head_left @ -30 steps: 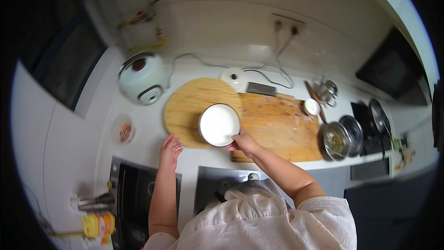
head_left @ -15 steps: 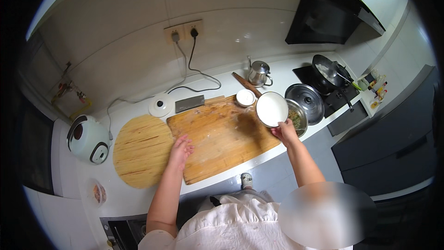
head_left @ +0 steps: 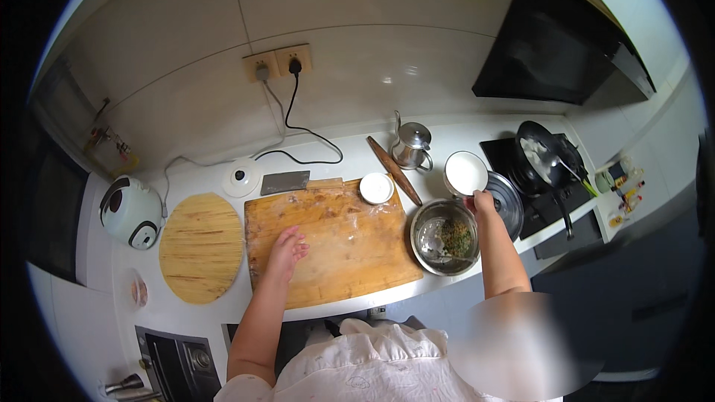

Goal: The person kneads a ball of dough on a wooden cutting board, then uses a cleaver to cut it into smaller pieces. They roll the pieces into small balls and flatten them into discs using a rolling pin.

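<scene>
Right hand (head_left: 482,201), grip closed on the near rim of a white bowl (head_left: 465,173), holds it raised and tilted above the tabletop (head_left: 339,311), just beyond a steel mixing bowl (head_left: 445,237). Inside the white bowl shows plain white; whether that is a filling or the bare glaze cannot be told. Steel mixing bowl, directly below the wrist, holds a green chopped mass with pale smears on its wall. Behind the hand lies a round glass lid (head_left: 510,201), partly covered by it. Left hand (head_left: 287,249), grip open and holding nothing, rests flat with fingers spread on a rectangular wooden board (head_left: 335,242) dusted with flour.

On the far right corner of the board stands a small white dish (head_left: 376,187); a wooden rolling pin (head_left: 393,170) lies slantwise beside it, and a steel kettle (head_left: 412,146) stands beyond. A cleaver (head_left: 285,182) lies at the far left edge of the board, near a round white lid (head_left: 241,177). Left of the rectangular board lies a round wooden board (head_left: 201,247), then a white rice cooker (head_left: 130,211). To the right, a black pan (head_left: 542,155) with pale contents sits on a dark hob (head_left: 573,205). Small bottles (head_left: 625,193) stand at the far right edge. Two black cords run from wall sockets (head_left: 279,65).
</scene>
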`<state>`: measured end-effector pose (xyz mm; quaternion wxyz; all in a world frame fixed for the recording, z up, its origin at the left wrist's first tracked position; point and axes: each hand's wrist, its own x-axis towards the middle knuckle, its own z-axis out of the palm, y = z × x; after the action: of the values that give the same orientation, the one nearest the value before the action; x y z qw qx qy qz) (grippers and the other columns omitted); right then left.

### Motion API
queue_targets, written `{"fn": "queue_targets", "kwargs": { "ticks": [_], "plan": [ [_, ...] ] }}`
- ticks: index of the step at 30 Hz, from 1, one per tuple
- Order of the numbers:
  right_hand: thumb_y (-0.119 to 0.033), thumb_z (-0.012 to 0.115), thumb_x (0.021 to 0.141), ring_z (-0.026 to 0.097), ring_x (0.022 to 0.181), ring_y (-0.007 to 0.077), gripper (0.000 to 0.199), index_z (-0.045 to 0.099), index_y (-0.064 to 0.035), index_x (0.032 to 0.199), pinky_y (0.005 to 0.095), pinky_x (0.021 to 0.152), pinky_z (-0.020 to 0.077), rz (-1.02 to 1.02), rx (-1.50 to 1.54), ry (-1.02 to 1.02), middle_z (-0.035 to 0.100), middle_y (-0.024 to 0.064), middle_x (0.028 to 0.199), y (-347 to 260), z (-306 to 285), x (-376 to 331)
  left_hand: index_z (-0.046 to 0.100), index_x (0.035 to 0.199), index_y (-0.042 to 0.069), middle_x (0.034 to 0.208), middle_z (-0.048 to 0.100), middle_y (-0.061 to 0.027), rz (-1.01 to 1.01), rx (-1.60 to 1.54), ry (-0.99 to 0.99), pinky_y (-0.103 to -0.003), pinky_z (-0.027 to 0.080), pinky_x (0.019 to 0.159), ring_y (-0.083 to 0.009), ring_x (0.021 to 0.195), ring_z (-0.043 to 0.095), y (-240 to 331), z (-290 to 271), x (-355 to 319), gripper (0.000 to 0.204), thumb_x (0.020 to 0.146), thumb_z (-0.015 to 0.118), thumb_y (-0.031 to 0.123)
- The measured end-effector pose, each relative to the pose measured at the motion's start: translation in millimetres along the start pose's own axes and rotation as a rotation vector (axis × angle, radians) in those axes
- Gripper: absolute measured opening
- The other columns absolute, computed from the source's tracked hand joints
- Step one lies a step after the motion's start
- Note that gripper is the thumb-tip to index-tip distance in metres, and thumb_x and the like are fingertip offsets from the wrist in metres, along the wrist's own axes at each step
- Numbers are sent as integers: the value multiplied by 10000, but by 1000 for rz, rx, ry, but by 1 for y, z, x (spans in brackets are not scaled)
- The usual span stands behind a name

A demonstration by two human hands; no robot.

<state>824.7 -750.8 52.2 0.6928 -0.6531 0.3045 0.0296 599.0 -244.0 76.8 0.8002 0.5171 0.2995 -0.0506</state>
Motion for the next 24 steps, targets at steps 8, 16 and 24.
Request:
{"fn": "queue_targets", "kwargs": {
  "ticks": [8, 16, 24],
  "plan": [
    [-104, 437, 941, 624, 565, 225, 201, 518, 63, 1018, 292, 492, 565, 158, 103, -55, 631, 148, 773, 22, 31, 108, 479, 1306, 109, 1093, 579, -66, 5, -30, 108, -315, 503, 750, -173, 834, 615, -8, 31, 1, 366, 959, 548, 205],
    [42, 471, 851, 615, 558, 233, 146, 525, 94, 977, 313, 447, 542, 152, 184, 104, 616, 165, 787, 22, 68, 129, 501, 1284, 112, 1031, 604, -52, 45, -116, 156, -331, 527, 761, -177, 833, 625, -10, 16, 4, 320, 978, 518, 204],
    [-26, 479, 903, 635, 654, 234, 161, 536, 38, 1041, 321, 530, 581, 206, 171, 137, 612, 138, 874, 32, 65, 148, 513, 1270, 119, 1006, 611, -42, 60, -179, 260, -327, 541, 746, -166, 803, 620, -3, 0, -1, 309, 983, 522, 236]
  ]
}}
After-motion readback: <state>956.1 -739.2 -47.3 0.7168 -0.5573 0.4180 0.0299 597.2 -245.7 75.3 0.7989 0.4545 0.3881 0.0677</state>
